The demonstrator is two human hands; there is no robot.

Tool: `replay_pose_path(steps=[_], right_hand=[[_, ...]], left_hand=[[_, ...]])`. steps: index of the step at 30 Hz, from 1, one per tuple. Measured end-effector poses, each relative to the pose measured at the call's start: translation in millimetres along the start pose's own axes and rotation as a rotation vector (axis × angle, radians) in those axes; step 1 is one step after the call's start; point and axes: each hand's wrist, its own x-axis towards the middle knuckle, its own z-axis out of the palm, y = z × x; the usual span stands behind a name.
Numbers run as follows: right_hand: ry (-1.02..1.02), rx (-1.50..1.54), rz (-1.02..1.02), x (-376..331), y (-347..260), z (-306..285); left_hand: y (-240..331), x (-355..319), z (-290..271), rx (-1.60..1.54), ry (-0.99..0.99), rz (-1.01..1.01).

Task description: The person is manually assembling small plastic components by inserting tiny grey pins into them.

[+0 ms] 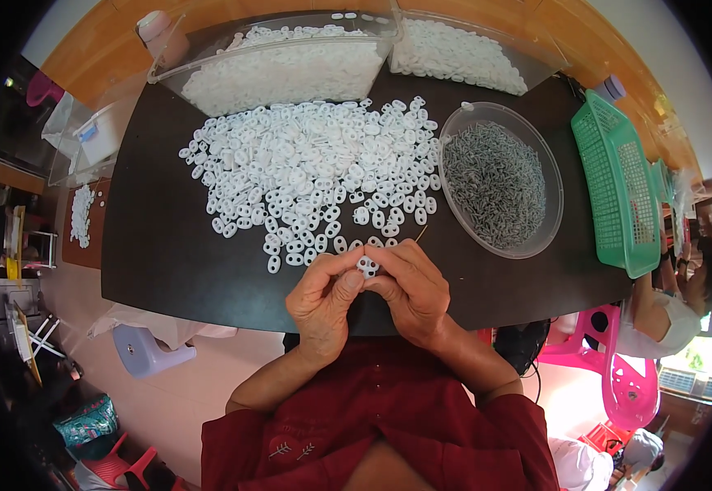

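My left hand [321,311] and my right hand [415,296] meet at the near side of the dark table. Thumbs and fingertips of both are closed around a small white plastic piece with holes [367,265]. It is partly hidden by the fingers. Just beyond my hands spreads a large heap of white oval pieces [290,164], many showing two holes each. A few loose ones lie almost against my fingertips. To the right of the heap stands a round clear tub [554,200] full of small grey metal parts [495,184], which look like screws.
Two clear bins [177,78] [548,61] of white pieces line the table's far side. A green plastic basket [613,188] stands at the right edge. A lilac stool [153,353] is on the floor at left, a pink chair [630,385] at right, near another person [662,319].
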Motion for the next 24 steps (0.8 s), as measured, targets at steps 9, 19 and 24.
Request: replay_pose_path(steps=[9, 19, 24], right_hand=[[0.014, 0.001, -0.025, -3, 0, 3], [0.041, -0.054, 0.049, 1, -12, 5], [0.003, -0.018, 0.022, 4, -8, 2]], left_hand=[[-4, -6, 1, 0.019, 0.025, 0.044], [1, -3, 0, 0.142, 0.047, 0.125], [8, -1, -1, 0.044, 0.022, 0.029]])
